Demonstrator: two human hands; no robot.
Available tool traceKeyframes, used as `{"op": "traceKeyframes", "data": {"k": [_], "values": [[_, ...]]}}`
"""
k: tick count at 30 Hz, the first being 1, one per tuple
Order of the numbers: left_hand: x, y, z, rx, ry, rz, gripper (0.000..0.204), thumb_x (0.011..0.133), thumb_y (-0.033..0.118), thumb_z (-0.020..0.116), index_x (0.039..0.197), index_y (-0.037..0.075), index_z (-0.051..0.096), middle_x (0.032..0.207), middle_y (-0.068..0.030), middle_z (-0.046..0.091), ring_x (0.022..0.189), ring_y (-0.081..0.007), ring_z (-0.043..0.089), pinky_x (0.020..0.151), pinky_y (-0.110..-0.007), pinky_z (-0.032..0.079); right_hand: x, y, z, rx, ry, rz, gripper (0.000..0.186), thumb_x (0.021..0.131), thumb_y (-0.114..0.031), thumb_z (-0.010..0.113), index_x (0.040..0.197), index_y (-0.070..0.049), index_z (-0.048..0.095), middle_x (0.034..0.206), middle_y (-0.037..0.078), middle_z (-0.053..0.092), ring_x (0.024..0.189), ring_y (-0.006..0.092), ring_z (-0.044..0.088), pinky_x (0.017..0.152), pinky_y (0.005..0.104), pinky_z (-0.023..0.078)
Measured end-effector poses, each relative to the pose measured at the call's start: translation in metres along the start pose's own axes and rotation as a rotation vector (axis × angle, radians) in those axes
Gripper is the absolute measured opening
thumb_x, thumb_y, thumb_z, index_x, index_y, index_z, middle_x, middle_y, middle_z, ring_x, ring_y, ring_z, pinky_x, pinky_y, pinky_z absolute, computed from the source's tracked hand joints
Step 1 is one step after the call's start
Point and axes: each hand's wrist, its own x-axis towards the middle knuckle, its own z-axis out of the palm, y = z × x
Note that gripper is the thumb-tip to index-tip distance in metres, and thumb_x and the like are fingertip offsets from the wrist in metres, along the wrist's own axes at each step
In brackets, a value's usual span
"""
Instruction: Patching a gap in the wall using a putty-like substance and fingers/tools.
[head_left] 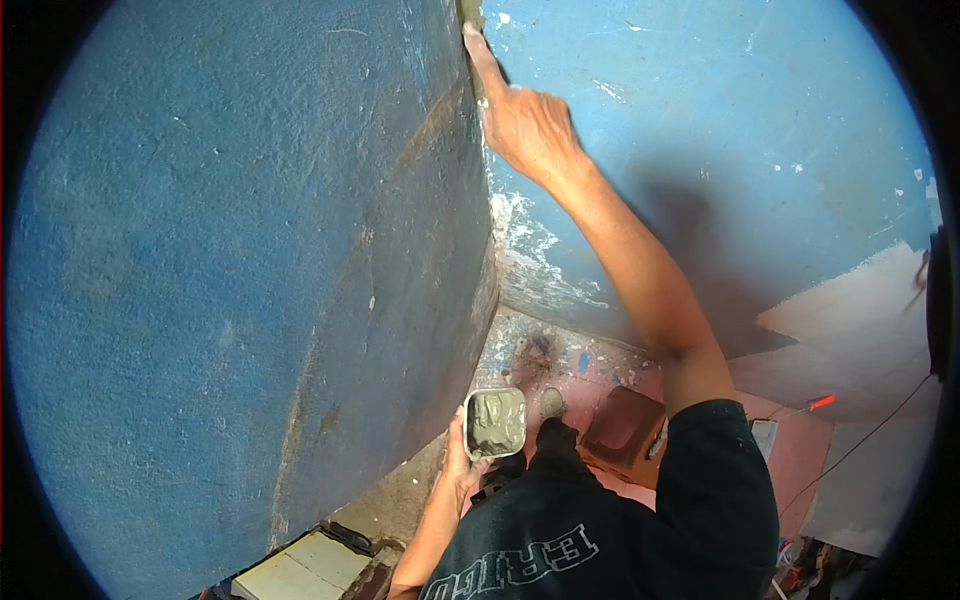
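Observation:
My left hand (457,458) grips a small square white tub (466,425) by its side, low in front of my body. Grey-green paste (497,420) with an uneven, smeared surface fills much of it. High up, my right hand (530,125) reaches to the corner where two blue walls meet. Its index finger is stretched out with the tip touching the corner joint (472,10), where some greyish material shows. The other fingers are curled back, and nothing shows in this hand.
A dark blue rough wall (250,250) rises on the left; a lighter blue wall (680,90) with chipped white patches stands on the right. On the pink floor sits a brown box-like object (622,432). A pale flat box (305,568) lies lower left; a thin cable (860,440) hangs right.

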Motion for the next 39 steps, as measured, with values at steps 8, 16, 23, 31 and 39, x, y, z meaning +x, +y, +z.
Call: {"op": "traceKeyframes", "data": {"k": [8,16,23,31,39], "values": [[-0.003,0.003,0.000,-0.021,-0.024,0.013,0.073,0.093,0.069,0.052,0.140,0.014,0.055,0.135,-0.0102,0.062,0.120,-0.0283,0.061,0.099,-0.047,0.051,-0.066,0.018,0.025,0.059,-0.229,0.112,0.093,0.086,-0.005,0.059,0.163,-0.020,0.009,0.064,0.020,0.065,0.057,0.0421,0.064,0.056,0.0519,0.051],[-0.002,0.009,0.008,0.000,-0.052,-0.002,0.075,0.093,0.069,0.052,0.141,0.011,0.054,0.136,-0.0127,0.061,0.121,-0.0300,0.062,0.100,-0.048,0.051,0.001,-0.001,0.012,0.124,0.074,0.011,0.093,0.085,-0.005,0.060,0.163,-0.015,0.009,0.061,0.019,0.064,0.054,0.0401,0.064,0.054,0.0531,0.053],[-0.003,-0.003,-0.003,-0.023,-0.042,0.005,0.074,0.095,0.068,0.050,0.143,0.012,0.053,0.138,-0.0115,0.060,0.123,-0.0296,0.061,0.101,-0.049,0.051,-0.121,0.005,0.051,0.211,-0.321,0.223,0.088,0.089,-0.003,0.055,0.163,-0.015,0.008,0.066,0.024,0.063,0.060,0.0471,0.062,0.060,0.0562,0.050],[0.006,0.033,0.045,-0.161,-0.148,0.081,0.069,0.099,0.064,0.041,0.143,0.013,0.053,0.140,-0.0097,0.060,0.124,-0.0278,0.061,0.105,-0.049,0.051,-0.243,-0.019,-0.063,1.520,-0.811,0.775,0.065,0.093,-0.011,0.050,0.157,-0.009,0.038,0.057,-0.004,0.045,0.044,0.0052,0.038,0.043,0.0221,0.033],[0.031,0.056,0.080,-0.149,-0.304,0.051,0.070,0.099,0.064,0.042,0.141,0.010,0.054,0.136,-0.0131,0.062,0.117,-0.0301,0.065,0.095,-0.049,0.057,-0.295,-0.019,-0.075,1.474,-1.085,1.003,0.062,0.093,-0.009,0.046,0.155,-0.011,0.042,0.058,-0.004,0.046,0.044,0.0053,0.039,0.042,0.0230,0.033]]}}
